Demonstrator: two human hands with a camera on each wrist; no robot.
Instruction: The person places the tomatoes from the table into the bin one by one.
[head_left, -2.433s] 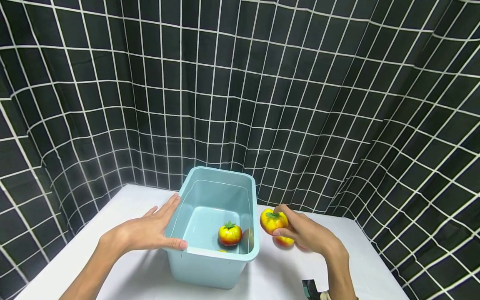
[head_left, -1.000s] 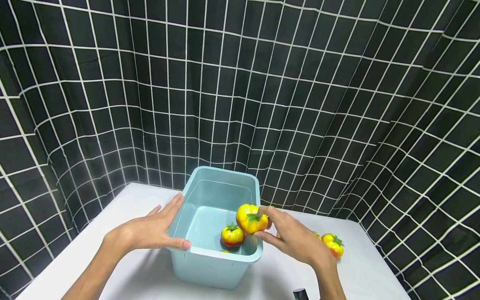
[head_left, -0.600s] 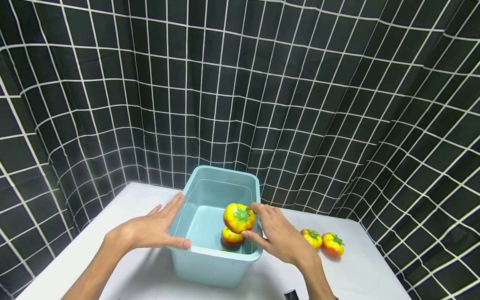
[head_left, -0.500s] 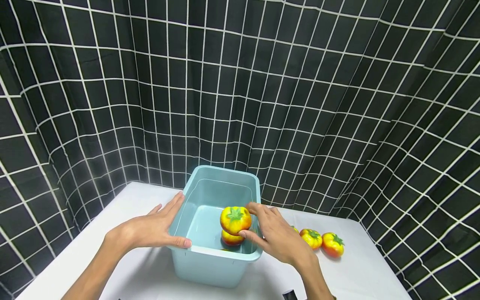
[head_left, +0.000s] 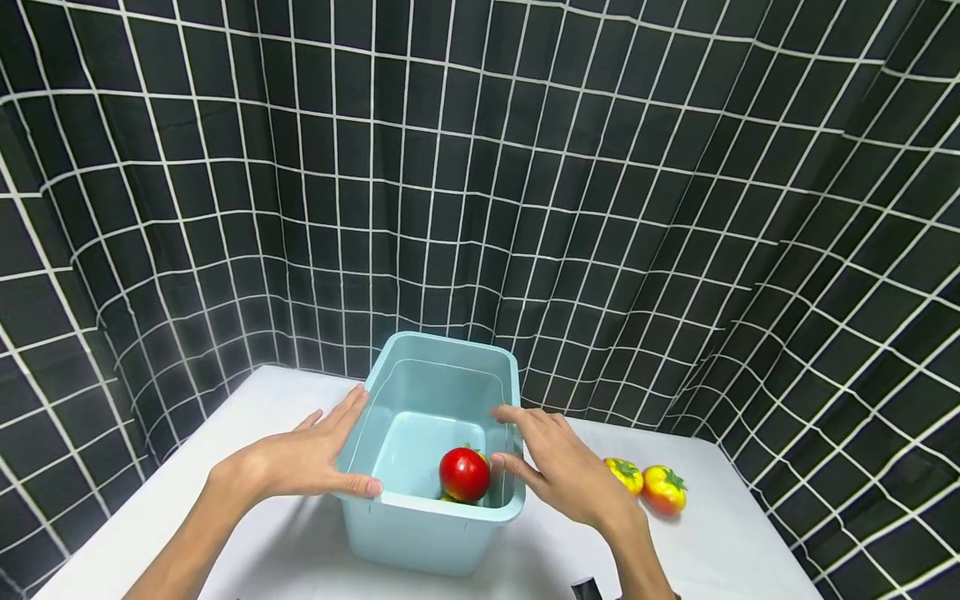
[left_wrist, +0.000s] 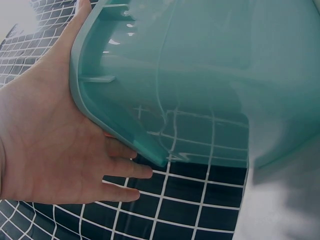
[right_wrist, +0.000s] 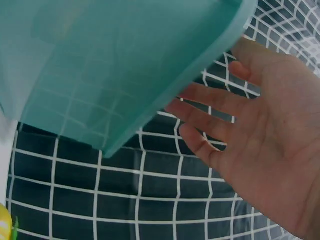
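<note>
A light blue plastic bin (head_left: 420,537) stands on the white table. My left hand (head_left: 300,457) rests on its left rim with fingers straight and thumb over the front corner; the left wrist view shows the palm against the outside of the bin (left_wrist: 200,60). My right hand (head_left: 566,471) is over the right rim, fingers and thumb spread apart with nothing between them. Inside the bin a tomato (head_left: 464,475) lies tipped, its red underside up. It hides most of the other tomatoes beneath and behind it.
On the table right of the bin lie two yellow-red tomatoes with green leaves, one (head_left: 624,475) partly behind my right hand and another (head_left: 664,490) farther right. A black cylindrical object (head_left: 587,588) shows at the bottom edge. Dark grid-patterned curtain (head_left: 600,208) surrounds the table.
My right hand brought a tomato from the table over the bin and let go; it dropped inside and turned red side up. My left hand kept its place on the rim.
</note>
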